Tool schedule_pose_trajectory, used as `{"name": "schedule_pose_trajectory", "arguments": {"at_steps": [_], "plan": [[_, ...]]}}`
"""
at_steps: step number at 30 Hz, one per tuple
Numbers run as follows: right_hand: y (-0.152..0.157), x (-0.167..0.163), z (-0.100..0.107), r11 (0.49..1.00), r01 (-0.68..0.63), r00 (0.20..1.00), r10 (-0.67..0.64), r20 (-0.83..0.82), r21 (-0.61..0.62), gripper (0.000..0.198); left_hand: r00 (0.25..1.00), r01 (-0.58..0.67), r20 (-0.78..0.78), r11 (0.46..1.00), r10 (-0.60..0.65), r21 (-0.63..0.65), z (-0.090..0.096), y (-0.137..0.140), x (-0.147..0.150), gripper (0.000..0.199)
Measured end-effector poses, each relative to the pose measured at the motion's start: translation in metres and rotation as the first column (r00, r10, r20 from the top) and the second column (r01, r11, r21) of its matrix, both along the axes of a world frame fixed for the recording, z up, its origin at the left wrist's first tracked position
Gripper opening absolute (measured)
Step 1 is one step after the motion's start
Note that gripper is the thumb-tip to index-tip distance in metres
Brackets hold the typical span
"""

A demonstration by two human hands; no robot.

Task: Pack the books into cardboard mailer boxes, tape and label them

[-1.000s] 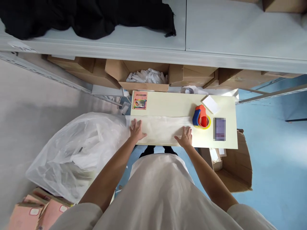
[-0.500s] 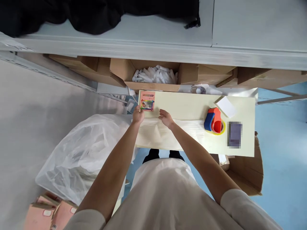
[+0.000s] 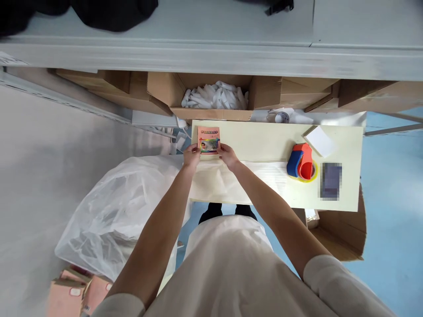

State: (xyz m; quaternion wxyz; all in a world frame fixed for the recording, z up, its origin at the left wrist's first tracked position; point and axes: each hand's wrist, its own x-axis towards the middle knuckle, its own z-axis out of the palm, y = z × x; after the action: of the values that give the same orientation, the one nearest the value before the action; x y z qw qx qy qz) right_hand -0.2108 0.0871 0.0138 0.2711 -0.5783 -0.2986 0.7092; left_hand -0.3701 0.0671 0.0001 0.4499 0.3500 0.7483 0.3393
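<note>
A small pink booklet (image 3: 209, 134) with a colour-framed picture on its cover is at the left end of the narrow pale table (image 3: 254, 141). My left hand (image 3: 191, 156) grips its lower left edge, thumb on the cover. At the lower right corner, my right hand (image 3: 228, 156) pinches the booklet too. The undersides of the fingers are hidden. Just below both hands, a translucent white sheet (image 3: 214, 182) covers the table's near side.
A red and blue tape dispenser (image 3: 304, 163), a white pad (image 3: 320, 141) and a blurred dark item (image 3: 331, 181) lie at right. Behind stands a carton (image 3: 211, 114) of white pieces under a grey shelf (image 3: 198, 57). A plastic bag (image 3: 122, 207) and pink packs (image 3: 68, 295) are at left.
My right hand has moved left and closed on the booklet's right corner; before, it was apart from it. The booklet has shifted slightly to the right. The whole view has shifted a little.
</note>
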Motion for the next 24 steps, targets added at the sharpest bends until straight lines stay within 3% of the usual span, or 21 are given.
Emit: {"name": "schedule_pose_trajectory", "arguments": {"at_steps": [3,8,11,16,24], "plan": [[-0.013,0.022,0.012,0.994,0.101,0.994,-0.103,0.04,0.035,0.03,0.992,-0.043,0.119,0.999,0.044,-0.009,0.022,-0.016,0.019,0.028],[-0.056,0.081,0.029,0.968,0.207,0.977,-0.212,0.017,0.138,0.034,0.97,0.125,0.206,0.992,-0.128,0.025,0.042,-0.061,0.065,0.024],[-0.092,0.127,0.031,0.959,0.224,0.971,-0.235,0.047,0.171,0.033,0.953,0.244,0.175,0.969,-0.246,0.035,0.039,-0.09,0.099,0.022],[-0.144,0.193,0.022,0.971,0.179,0.936,-0.217,0.278,0.156,0.029,0.879,0.458,0.159,0.889,-0.45,-0.016,0.029,-0.122,0.157,0.02],[-0.162,0.237,-0.007,0.99,0.077,0.859,-0.124,0.497,0.114,0.009,0.835,0.549,0.065,0.835,-0.546,-0.039,0.016,-0.135,0.212,0.018]]}}
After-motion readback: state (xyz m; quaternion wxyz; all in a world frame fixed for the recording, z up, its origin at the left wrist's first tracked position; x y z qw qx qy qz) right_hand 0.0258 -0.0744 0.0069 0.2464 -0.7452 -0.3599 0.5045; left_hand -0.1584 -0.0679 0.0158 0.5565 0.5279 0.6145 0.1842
